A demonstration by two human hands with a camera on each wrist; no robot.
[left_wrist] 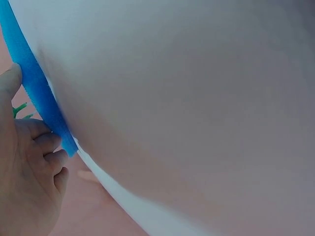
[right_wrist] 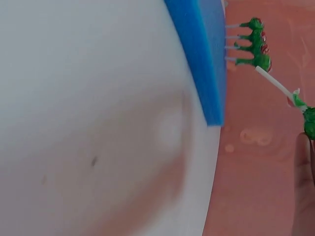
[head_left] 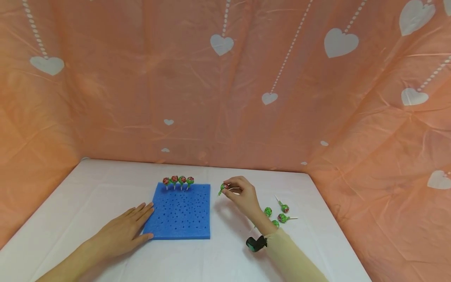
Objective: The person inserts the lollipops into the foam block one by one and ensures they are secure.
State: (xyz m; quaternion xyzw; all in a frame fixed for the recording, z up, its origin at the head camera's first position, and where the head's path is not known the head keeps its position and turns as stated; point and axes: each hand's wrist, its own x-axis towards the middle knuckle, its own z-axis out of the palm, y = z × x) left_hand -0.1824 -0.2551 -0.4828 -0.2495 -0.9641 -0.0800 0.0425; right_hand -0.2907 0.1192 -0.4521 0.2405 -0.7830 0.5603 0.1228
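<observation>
Step in hand, as judged: positioning a round lollipop in a green-and-red wrapper [head_left: 223,188] for insertion. The right hand [head_left: 244,197], fingers curled, pinches its head just right of the square blue foam block [head_left: 183,234]. The left hand [head_left: 121,232], fingers extended, rests against the block's left edge. The next move likely calls for aligning the lollipop's exposed white stick [right_wrist: 274,82] beside the four upright lollipops [head_left: 181,180] at the far edge.

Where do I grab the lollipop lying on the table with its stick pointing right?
Probably pinch the lollipop by its round wrapped head, coming from above: it lies on its side with nothing over it, and its head is thicker than the thin stick.
</observation>
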